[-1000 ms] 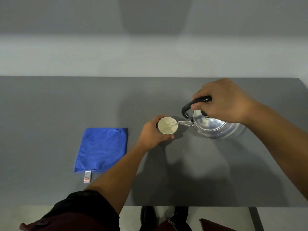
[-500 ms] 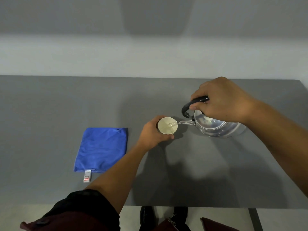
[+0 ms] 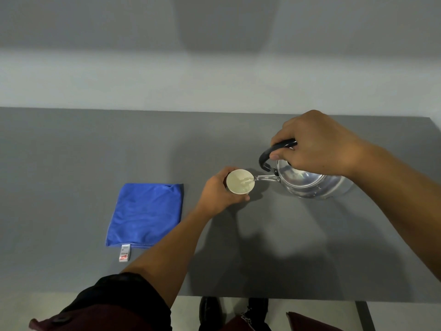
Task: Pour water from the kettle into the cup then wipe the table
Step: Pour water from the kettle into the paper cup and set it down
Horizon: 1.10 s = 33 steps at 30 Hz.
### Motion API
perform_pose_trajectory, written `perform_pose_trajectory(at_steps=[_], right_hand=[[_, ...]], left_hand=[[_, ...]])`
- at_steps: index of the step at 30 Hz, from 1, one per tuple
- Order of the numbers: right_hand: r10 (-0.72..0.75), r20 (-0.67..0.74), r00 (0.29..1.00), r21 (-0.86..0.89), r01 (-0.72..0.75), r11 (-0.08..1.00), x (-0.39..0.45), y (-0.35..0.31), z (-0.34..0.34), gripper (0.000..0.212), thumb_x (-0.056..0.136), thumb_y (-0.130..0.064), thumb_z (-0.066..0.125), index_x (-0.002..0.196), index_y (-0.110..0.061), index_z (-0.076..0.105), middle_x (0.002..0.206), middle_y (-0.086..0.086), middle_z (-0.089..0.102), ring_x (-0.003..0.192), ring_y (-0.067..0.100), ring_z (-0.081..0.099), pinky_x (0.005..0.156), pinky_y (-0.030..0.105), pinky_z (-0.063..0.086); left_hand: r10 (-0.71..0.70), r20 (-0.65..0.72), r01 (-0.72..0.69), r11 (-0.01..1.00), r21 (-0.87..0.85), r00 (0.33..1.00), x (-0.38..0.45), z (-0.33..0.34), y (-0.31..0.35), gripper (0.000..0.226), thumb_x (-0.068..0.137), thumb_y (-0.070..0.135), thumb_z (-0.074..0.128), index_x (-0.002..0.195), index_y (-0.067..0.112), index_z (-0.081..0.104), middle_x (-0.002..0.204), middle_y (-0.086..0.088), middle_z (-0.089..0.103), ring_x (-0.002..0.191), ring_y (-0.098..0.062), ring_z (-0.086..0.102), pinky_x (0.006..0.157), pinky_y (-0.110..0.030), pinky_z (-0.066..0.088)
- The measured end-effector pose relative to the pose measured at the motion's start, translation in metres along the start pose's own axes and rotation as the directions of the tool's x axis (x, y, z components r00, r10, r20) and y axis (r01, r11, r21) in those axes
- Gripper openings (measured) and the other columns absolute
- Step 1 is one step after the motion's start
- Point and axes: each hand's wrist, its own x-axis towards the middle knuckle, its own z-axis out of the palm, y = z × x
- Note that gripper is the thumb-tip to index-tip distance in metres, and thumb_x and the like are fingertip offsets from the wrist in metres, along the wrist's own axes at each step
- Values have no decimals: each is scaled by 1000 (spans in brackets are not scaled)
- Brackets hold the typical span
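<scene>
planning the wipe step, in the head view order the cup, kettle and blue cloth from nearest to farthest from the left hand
1. cup: held in the left hand itself, mid-table.
2. kettle: just right of the cup, tilted in the right hand, spout over the cup's rim.
3. blue cloth: folded flat on the table to the left of the hand, clearly apart from it.

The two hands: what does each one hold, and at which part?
The right hand grips the kettle by its black handle. The left hand is wrapped around the side of the cup.
</scene>
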Motion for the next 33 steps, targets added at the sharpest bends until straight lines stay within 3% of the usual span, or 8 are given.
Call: perform_pose_trajectory(at_steps=[3, 9, 15, 20, 25, 33], right_hand=[[-3, 7, 1000, -12, 3, 1000, 0, -3, -1, 10, 86, -40, 72, 87, -32, 77, 71, -14, 62, 73, 11, 58, 66, 36, 49], [-1, 27, 1000, -32, 2, 999, 0, -7, -3, 11, 86, -41, 71, 85, -33, 76, 69, -10, 65, 72, 15, 61, 66, 40, 52], [-1, 37, 999, -51, 3, 999, 0, -10, -6, 12, 86, -41, 70, 86, -31, 77, 73, -9, 67, 75, 19, 61, 69, 41, 53], [-12, 40, 999, -77, 15, 997, 0, -13, -7, 15, 87, -41, 68, 83, -29, 76, 74, -6, 66, 76, 21, 61, 70, 44, 53], [-25, 35, 999, -94, 28, 995, 2, -17, -9, 13, 86, -42, 69, 85, -30, 76, 72, -7, 67, 75, 19, 61, 70, 43, 54], [-36, 21, 999, -111, 38, 993, 5, -17, -7, 14, 84, -43, 69, 86, -31, 76, 75, -7, 68, 76, 20, 61, 69, 43, 54]], left_hand=[[-8, 3, 8, 1000, -9, 1000, 0, 0, 0, 73, 60, 23, 101, 123, 31, 64, 108, 18, 71, 98, 10, 65, 81, -7, 49], [1, 4, -1, 1000, -1, 1000, 0, 1, -1, 75, 61, 23, 101, 126, 25, 64, 115, 10, 72, 104, -6, 68, 88, -16, 53], [-12, 6, 11, 1000, 10, 1000, 0, 0, -1, 73, 60, 25, 101, 121, 35, 63, 108, 22, 70, 98, 16, 63, 80, -4, 48], [-6, 5, 6, 1000, 11, 1000, 0, 0, -1, 73, 58, 32, 101, 121, 39, 62, 110, 21, 71, 102, 6, 66, 82, -8, 50], [1, 10, -1, 1000, 5, 1000, 0, 1, -3, 78, 58, 34, 101, 126, 32, 63, 116, 15, 71, 108, -8, 68, 88, -17, 54], [-6, 6, 6, 1000, 1, 1000, 0, 1, -3, 80, 58, 33, 101, 129, 30, 63, 118, 14, 71, 109, -8, 67, 87, -14, 52]])
